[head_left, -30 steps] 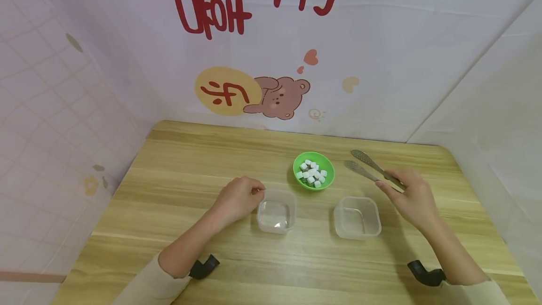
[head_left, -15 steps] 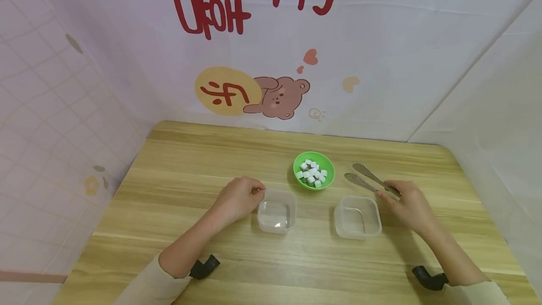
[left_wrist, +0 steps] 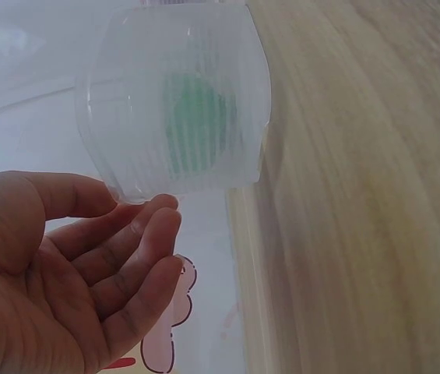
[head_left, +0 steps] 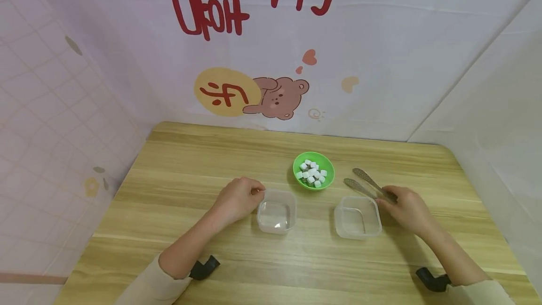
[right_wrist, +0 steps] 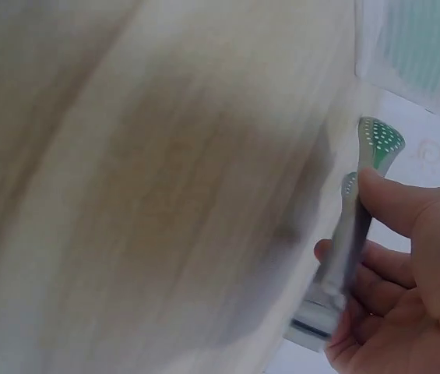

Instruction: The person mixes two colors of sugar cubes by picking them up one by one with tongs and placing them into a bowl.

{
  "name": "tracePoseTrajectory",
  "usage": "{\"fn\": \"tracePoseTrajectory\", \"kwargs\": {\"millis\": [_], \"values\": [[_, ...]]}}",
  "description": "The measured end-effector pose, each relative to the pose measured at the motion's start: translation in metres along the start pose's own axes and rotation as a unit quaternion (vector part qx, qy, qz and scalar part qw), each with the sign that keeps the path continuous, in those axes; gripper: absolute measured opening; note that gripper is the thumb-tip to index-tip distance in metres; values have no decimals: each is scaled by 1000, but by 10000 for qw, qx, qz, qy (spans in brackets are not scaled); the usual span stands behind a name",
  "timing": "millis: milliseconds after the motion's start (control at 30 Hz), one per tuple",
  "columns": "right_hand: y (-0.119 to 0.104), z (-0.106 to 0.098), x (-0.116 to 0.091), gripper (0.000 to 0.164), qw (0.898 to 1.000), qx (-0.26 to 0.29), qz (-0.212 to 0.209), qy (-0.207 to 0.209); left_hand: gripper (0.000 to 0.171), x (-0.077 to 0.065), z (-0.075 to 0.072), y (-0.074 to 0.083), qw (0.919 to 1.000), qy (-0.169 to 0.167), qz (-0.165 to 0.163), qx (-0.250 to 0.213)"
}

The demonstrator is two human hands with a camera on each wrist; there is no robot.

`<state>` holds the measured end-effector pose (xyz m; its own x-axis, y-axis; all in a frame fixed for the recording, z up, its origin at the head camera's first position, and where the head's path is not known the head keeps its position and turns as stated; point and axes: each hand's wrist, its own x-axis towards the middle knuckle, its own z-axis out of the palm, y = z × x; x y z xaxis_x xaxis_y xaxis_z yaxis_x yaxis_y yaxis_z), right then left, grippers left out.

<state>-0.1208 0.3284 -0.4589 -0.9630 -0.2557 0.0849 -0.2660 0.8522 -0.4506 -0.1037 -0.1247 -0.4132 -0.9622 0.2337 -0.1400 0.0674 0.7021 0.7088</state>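
My left hand pinches the rim of a clear plastic container between thumb and fingertips at its far left corner. In the left wrist view, that container shows a green bowl faintly through its wall. My right hand grips metal tongs, fingers and thumb curled round the arms. The tongs' two perforated tips are spread apart and point toward the far left, low over the table. In the right wrist view, the tongs run along the fingers, with the thumb pressing one arm.
A green bowl holding several small white cubes stands at the middle back of the wooden table. A second clear container sits just left of my right hand. Printed curtains rise behind the table's far edge.
My right hand has come down and slightly nearer with the tongs, whose tips now sit lower beside the right-hand container. The left hand and the container it holds have stayed put.
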Motion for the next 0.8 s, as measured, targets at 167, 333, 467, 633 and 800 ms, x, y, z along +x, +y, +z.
{"fn": "tracePoseTrajectory", "kwargs": {"millis": [167,333,467,633,800], "values": [[1,1,-2,43,9997,7,74,-239,21,1,0,-1,10000,28,-19,33],[3,2,-4,45,9994,13,72,-324,21,1,0,-1,10000,42,-6,52],[3,0,-4,50,9992,-15,160,-356,20,0,-1,-1,10000,48,-23,58],[0,-10,-5,60,9994,-64,251,-249,21,-1,-5,-1,9998,173,-21,79],[-2,-18,-11,62,9997,-187,157,82,27,-4,-10,-1,9989,457,57,-56]]}}
